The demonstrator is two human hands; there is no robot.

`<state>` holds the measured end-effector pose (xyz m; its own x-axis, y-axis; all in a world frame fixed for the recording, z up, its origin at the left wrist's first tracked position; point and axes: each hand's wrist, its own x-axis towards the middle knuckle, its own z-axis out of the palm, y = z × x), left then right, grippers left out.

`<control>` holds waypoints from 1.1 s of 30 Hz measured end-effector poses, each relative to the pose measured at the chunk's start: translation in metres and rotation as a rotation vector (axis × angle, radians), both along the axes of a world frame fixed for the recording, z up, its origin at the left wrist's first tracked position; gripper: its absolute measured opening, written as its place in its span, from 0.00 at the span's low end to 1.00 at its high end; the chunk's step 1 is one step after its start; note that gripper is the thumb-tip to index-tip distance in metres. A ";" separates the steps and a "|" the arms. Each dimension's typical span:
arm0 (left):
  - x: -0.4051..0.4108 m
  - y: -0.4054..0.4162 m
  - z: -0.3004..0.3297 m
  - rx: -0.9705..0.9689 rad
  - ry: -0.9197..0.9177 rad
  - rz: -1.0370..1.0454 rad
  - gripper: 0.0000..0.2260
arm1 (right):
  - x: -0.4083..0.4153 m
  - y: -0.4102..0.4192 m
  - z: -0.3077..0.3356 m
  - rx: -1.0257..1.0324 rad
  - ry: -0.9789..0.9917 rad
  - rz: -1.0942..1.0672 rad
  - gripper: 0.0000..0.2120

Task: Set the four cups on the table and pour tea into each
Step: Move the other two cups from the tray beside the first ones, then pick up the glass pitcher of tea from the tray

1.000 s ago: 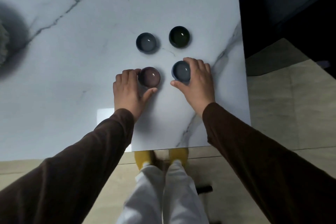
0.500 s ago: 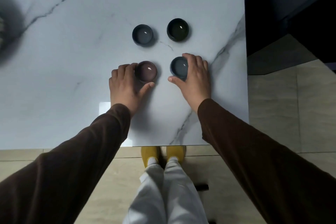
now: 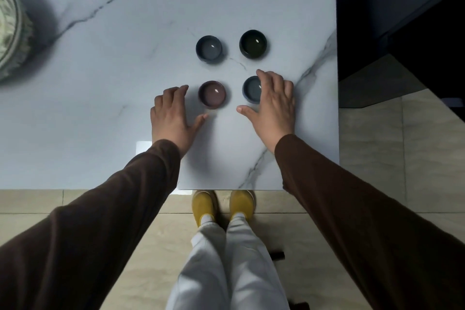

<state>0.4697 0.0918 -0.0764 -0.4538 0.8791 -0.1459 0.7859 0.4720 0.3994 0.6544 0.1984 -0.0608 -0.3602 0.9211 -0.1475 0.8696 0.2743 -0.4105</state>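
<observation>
Four small cups stand in a square on the white marble table (image 3: 105, 118). At the back are a grey-blue cup (image 3: 208, 48) and a dark green cup (image 3: 253, 43). In front are a purple-brown cup (image 3: 212, 93) and a blue-grey cup (image 3: 251, 88). My left hand (image 3: 172, 118) lies just left of the purple-brown cup, fingers spread, clear of it. My right hand (image 3: 273, 106) hovers at the blue-grey cup's right side, fingers apart, covering part of its rim; whether it touches the cup I cannot tell.
A large round glass vessel (image 3: 11, 33) sits at the table's far left edge of view. The table's right edge runs beside a dark cabinet (image 3: 402, 7). The front edge is near my yellow slippers (image 3: 222, 205) on the tiled floor.
Both hands have let go of the front cups. The left hand has drawn back to the left of the purple-brown cup, and the right hand's fingers have opened.
</observation>
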 end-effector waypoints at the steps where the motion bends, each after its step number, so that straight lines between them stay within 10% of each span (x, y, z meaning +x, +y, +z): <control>1: -0.004 -0.004 0.004 -0.004 0.008 -0.001 0.30 | -0.003 -0.003 0.006 0.012 -0.001 0.013 0.37; 33: -0.363 -0.195 0.105 0.024 0.059 0.011 0.23 | -0.375 -0.195 0.099 -0.041 0.073 0.243 0.24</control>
